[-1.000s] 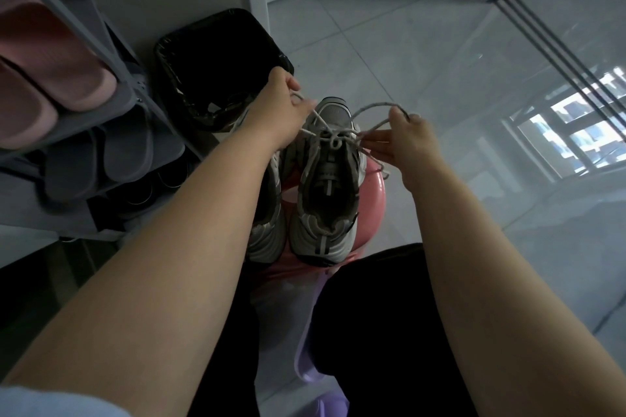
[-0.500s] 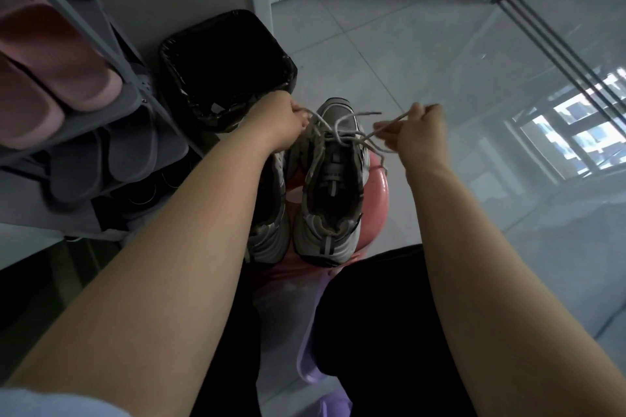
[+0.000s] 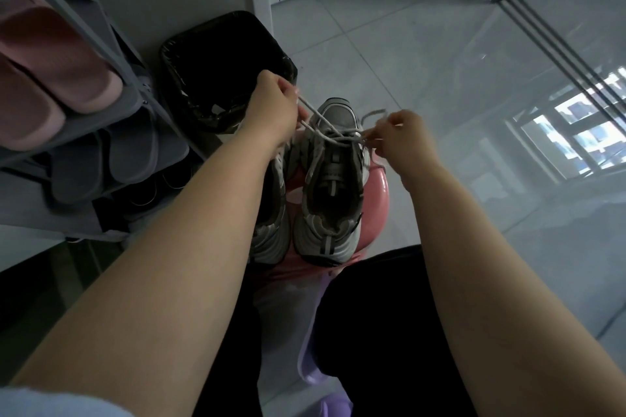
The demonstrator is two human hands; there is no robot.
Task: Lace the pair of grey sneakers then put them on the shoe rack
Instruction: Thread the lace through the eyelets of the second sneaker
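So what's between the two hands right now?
Head view: the lace, held by left hand and right hand, crossing the front of the right-side grey sneaker.

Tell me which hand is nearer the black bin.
Left. The left hand is by the near rim of the black bin; the right hand is past the grey sneaker, farther away.

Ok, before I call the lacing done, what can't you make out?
Left sneaker: head view, the left forearm covers its laces.
Lace: head view, held parts hidden inside left hand and right hand grip.
Right sneaker knot: head view, too small and dim.
Shoe rack: head view, cut by left edge.
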